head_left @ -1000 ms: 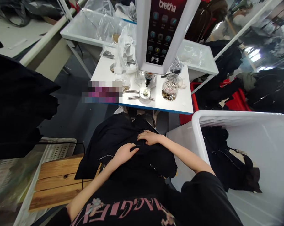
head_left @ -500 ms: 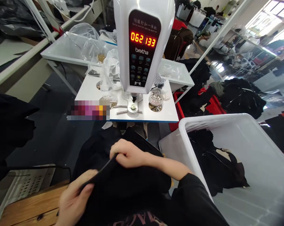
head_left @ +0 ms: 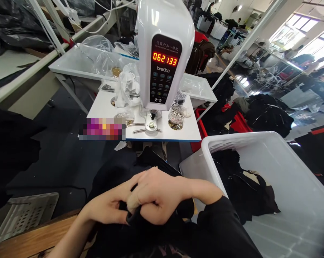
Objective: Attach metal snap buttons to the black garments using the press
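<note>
A black garment (head_left: pixel 116 190) lies bunched over my lap, just below the front edge of the white machine table. My left hand (head_left: pixel 108 208) and my right hand (head_left: pixel 158 195) meet on top of it, fingers curled around a small fold of the black cloth (head_left: pixel 132 216). My right hand sits partly over my left, hiding much of the fold. A dark sleeve covers my right forearm. A white bretha button-attaching machine (head_left: pixel 164 53) stands ahead, well beyond both hands, its red display reading 062133.
A white plastic bin (head_left: pixel 258 141) holding black garments (head_left: pixel 242 182) stands to my right. A glass jar of metal snaps (head_left: pixel 177 114) and crumpled plastic bags (head_left: pixel 128 87) sit on the table (head_left: pixel 185 134). A wooden bench (head_left: pixel 35 234) lies at lower left, with black cloth (head_left: pixel 8 150) beyond it.
My hands, flat and apart on the garment a second ago, lifted an edge of it and have now come together on a fold. My view has tilted up and swung slightly.
</note>
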